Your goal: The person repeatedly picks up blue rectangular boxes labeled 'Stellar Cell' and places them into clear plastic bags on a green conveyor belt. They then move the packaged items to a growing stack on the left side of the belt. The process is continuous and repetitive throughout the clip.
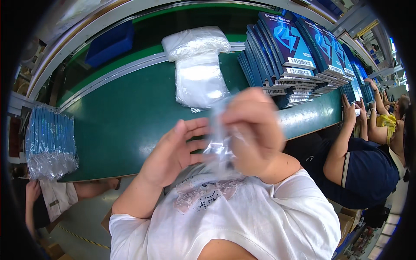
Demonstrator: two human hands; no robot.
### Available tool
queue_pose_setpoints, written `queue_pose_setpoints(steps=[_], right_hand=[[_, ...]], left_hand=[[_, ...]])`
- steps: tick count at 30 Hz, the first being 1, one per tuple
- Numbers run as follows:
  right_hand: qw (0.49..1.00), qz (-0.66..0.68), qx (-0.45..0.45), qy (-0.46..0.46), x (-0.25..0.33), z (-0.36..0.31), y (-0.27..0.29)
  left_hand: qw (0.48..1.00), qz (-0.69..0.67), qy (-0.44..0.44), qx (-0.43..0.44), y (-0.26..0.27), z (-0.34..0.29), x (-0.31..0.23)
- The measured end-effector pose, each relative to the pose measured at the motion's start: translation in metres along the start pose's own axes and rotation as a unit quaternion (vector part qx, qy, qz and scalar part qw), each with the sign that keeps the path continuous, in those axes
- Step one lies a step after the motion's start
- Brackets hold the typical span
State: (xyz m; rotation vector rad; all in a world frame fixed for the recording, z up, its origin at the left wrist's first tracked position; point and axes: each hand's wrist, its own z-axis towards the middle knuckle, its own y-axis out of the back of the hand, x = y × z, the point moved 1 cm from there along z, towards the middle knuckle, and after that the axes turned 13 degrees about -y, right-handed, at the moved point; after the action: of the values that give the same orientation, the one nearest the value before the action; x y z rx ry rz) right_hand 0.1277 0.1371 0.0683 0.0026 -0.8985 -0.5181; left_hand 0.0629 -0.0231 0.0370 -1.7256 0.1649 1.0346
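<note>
Clear bag (pixel 218 149) x1, blurred, b/w the 2 hands, just above the front edge of 1 green table (pixel 117 125). R hand (pixel 255 130) blurred too, fingers closed on the bag. L hand (pixel 169 149) open, fingers spread & curved beside it; can't tell if they touch. Beyond: 1 stack of clear bags (pixel 200 80), qty uncountable. Far L: 1 blue bin (pixel 110 43). Near L: 1 row of bagged blue boxes (pixel 50 138), approx. 10, exact no. unclear. R side: several piles of blue boxes (pixel 288 39), min. 3 covers facing up. Min. 2 co-workers (pixel 366 171) at R.
</note>
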Motion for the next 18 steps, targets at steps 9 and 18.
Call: queue_pose_setpoints(steps=[9,18], right_hand=[[0.991,-0.072,0.099,0.061,0.011,0.032,-0.003],[0.756,-0.647,-0.066,-0.073,-0.053,0.094,0.111]], left_hand=[[0.943,0.164,-0.259,-0.128,0.031,-0.015,-0.036],[0.481,0.848,-0.219,-0.02,0.064,-0.01,-0.026]])
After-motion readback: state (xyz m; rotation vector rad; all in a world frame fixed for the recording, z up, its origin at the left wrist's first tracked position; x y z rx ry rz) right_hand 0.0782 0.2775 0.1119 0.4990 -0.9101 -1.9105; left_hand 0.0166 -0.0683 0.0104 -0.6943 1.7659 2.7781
